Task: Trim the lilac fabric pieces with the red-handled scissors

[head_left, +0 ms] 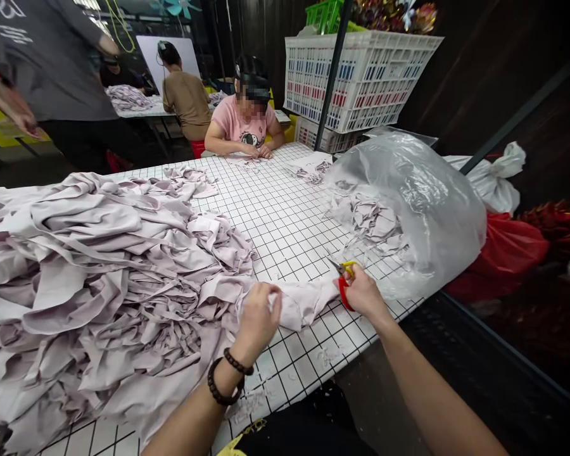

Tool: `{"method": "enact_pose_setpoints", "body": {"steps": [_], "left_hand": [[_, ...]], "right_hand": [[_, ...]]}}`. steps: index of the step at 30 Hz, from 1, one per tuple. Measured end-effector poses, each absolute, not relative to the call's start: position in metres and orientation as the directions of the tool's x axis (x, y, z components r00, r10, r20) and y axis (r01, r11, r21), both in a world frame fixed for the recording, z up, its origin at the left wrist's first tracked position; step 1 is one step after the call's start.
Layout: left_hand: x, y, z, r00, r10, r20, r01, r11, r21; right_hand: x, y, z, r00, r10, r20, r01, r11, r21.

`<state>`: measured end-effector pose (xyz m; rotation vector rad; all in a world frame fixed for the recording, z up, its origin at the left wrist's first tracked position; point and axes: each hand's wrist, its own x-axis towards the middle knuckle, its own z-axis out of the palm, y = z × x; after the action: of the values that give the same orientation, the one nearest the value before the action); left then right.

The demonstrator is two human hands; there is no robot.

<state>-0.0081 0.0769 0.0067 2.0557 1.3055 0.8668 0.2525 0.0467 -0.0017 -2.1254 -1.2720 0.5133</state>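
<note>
My right hand (365, 292) is closed around small scissors (343, 278) with red and yellow handles. The blades are pointing up and left. A pale lilac cloth piece (306, 303) lies stretched between my two hands, its right end reaching the scissors. My left hand (260, 316), with two dark bead bracelets on the wrist, is over the cloth's left end. Its fingers are curled toward the thumb, and what they pinch, if anything, is hidden. To the left, a big heap of the same lilac cloth (99, 266) spreads up to my left hand.
A clear plastic bag (427, 190) with cut cloth pieces (370, 218) at its mouth lies on the right of the grid-patterned table (285, 221). Thread scraps (330, 356) lie near the front edge. Across sits a co-worker (247, 120); white crates (356, 79) stand behind.
</note>
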Motion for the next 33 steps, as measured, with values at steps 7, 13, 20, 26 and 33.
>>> {"method": "enact_pose_setpoints", "body": {"steps": [7, 13, 20, 26, 33], "left_hand": [[0.035, 0.054, -0.037, 0.497, 0.853, -0.157, 0.578, -0.191, 0.793], [0.030, 0.056, -0.021, 0.516, 0.835, -0.194, 0.441, -0.064, 0.895], [0.013, 0.042, 0.008, 0.725, 0.527, -0.444, -0.128, 0.736, 0.665], [0.011, 0.041, 0.022, 0.706, 0.624, -0.335, -0.184, 0.618, 0.764], [0.011, 0.042, 0.020, 0.647, 0.712, -0.273, -0.142, 0.465, 0.874]], "right_hand": [[0.203, 0.018, -0.023, 0.424, 0.890, -0.170, 0.658, -0.431, -0.617], [0.208, 0.026, -0.030, 0.452, 0.883, -0.124, 0.544, -0.384, -0.746], [0.212, 0.008, -0.007, 0.289, 0.955, -0.064, 0.275, -0.147, -0.950], [0.195, 0.008, -0.007, 0.144, 0.986, -0.089, -0.028, -0.086, -0.996], [0.201, 0.007, 0.000, 0.225, 0.974, 0.013, 0.101, -0.010, -0.995]]}}
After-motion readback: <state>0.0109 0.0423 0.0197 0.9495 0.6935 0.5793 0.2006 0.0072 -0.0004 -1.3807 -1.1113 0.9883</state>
